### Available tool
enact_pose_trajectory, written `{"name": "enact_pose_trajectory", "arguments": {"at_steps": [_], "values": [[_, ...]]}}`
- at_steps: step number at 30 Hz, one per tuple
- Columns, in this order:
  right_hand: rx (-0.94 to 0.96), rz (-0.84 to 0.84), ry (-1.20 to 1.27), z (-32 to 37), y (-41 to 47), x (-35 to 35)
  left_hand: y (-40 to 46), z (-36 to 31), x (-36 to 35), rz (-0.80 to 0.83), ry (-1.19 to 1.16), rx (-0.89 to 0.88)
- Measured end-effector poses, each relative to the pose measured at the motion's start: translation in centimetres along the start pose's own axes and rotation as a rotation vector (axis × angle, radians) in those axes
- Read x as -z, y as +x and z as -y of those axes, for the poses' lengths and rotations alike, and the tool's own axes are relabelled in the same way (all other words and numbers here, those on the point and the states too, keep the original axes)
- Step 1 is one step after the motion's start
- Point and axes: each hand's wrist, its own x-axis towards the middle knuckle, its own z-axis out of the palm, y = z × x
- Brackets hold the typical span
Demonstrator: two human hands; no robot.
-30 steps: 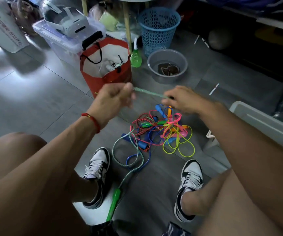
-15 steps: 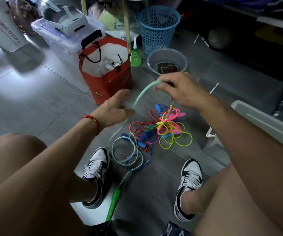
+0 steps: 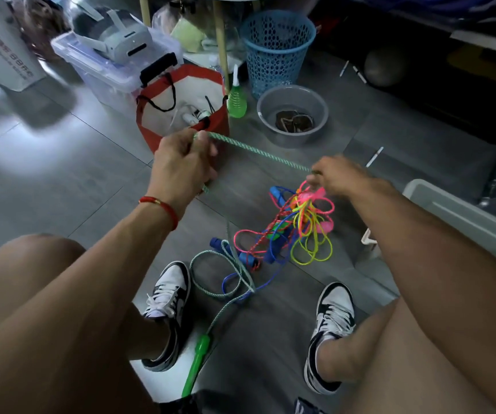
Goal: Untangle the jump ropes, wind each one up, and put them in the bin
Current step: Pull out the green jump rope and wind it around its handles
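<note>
Head camera, looking down past two bare knees and a pair of black-and-white sneakers (image 3: pixel 169 297) to a grey tiled floor.

The left hand (image 3: pixel 181 162) is raised, fingers curled around a green braided jump rope (image 3: pixel 258 152). That rope runs taut to the right hand (image 3: pixel 335 174), which pinches it just above a tangle of ropes (image 3: pixel 291 228): pink, yellow, blue and red cords knotted together, partly lifted off the floor. Below the left hand the green rope drops into a loose loop on the floor (image 3: pixel 226 273), crossing a blue cord, and ends at a green handle (image 3: pixel 197 363) between the feet.

A pale plastic bin (image 3: pixel 461 216) sits at the right edge, beside the right arm; its inside is out of view.

Behind are a red bag (image 3: pixel 220 121), a grey basin (image 3: pixel 293 98) and a blue basket (image 3: pixel 276 49).

The task looks to be at an early stage: the green rope is only partly freed, nothing is wound, and the other ropes remain knotted together.
</note>
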Motion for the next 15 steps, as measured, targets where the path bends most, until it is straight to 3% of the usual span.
{"name": "enact_pose_trajectory", "arguments": {"at_steps": [4, 5, 8, 12, 15], "values": [[0.063, -0.431, 0.227, 2.0, -0.2, 3.0, 0.9, 0.3, 1.3, 0.166, 0.192, 0.209], [0.076, -0.439, 0.236, 2.0, -0.2, 3.3, 0.9, 0.5, 1.4, 0.222, 0.235, 0.235], [0.001, -0.212, 0.131, 2.0, -0.6, 3.2, 0.4, 0.9, 0.8, 0.313, 0.284, 0.226], [-0.017, -0.497, 0.288, 2.5, 0.1, 3.3, 0.4, 1.3, 0.1, 0.424, 0.387, 0.227], [-0.034, -0.382, 0.254, 2.7, 0.1, 3.0, 0.3, 1.3, 0.2, 0.462, 0.438, 0.237]]}}
